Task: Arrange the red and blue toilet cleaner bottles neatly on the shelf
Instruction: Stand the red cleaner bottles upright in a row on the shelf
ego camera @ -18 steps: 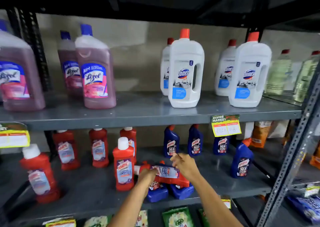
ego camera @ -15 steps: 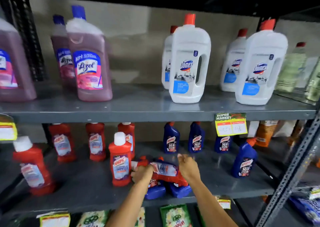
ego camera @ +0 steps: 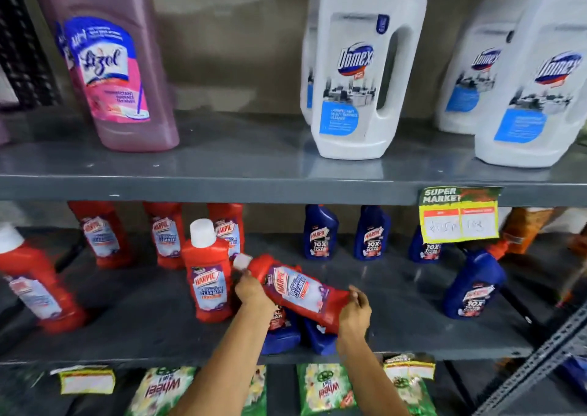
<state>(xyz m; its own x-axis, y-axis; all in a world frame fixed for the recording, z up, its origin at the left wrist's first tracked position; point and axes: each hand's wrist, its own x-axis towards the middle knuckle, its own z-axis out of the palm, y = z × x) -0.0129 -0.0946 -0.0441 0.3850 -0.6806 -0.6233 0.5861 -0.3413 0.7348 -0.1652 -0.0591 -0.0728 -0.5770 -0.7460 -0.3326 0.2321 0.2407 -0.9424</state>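
Low centre of the frame, the red plastic Harpic bottle with a white cap [ego camera: 298, 290] has come up off two fallen blue bottles [ego camera: 281, 333], tilted cap-left. The left hand [ego camera: 252, 291] grips its neck; the right hand [ego camera: 355, 312] cups its base; it can now be stood upright beside the upright red bottle [ego camera: 208, 284].

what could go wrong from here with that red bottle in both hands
1. The tilted red bottle is held only at its ends, left hand near the neck, right hand at the base; it might slip onto the blue bottles lying under it at the shelf edge.
2. Its white cap sits close to the upright red bottle; swinging it upright could knock that one over.
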